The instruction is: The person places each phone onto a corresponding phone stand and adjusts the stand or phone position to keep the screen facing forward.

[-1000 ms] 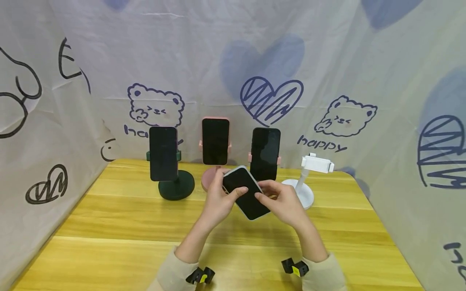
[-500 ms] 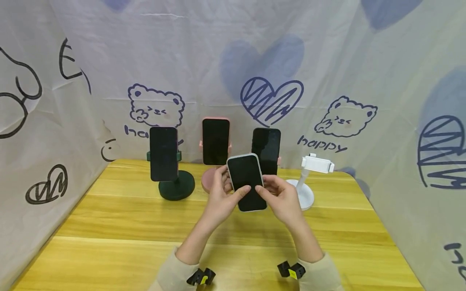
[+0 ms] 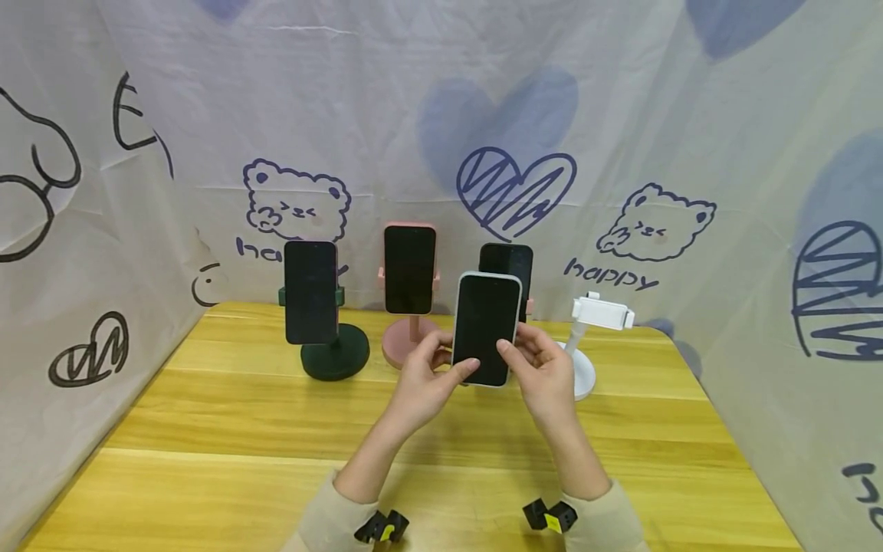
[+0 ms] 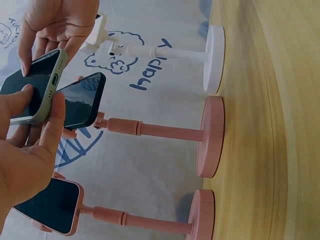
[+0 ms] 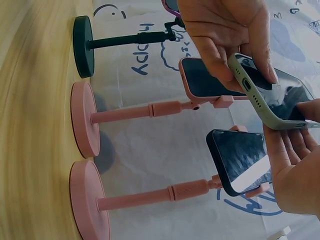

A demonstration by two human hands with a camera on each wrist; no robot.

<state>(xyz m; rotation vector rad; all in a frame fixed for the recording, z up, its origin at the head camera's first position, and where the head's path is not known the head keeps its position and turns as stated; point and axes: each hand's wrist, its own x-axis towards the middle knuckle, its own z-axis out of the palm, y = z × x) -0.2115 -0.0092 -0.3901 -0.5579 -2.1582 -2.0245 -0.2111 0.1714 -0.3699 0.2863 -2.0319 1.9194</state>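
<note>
A smartphone [image 3: 487, 322] in a pale green case is held upright above the table, dark screen toward me. My left hand [image 3: 425, 381] grips its lower left edge, thumb on the screen and fingers behind. On the other long edge my right hand [image 3: 546, 374] pinches it, thumb on the glass. Directly behind it, a black phone [image 3: 510, 257] sits clamped in a pink stand [image 4: 172, 131] and is partly covered. To the right stands a white phone stand [image 3: 602, 313] with nothing in its clamp; my right hand hides part of its base.
A dark green stand [image 3: 335, 353] at the left holds a phone [image 3: 310, 291]. Beside it, a second pink stand [image 3: 402, 343] carries a pink-cased phone [image 3: 410, 268]. All stand near the back edge of the wooden table [image 3: 228, 429], before a hanging printed cloth [image 3: 386, 100].
The held phone has turned from a tilt to nearly upright, then moved up and right in front of the black phone. Both hands have kept hold of it, shifting their grip.
</note>
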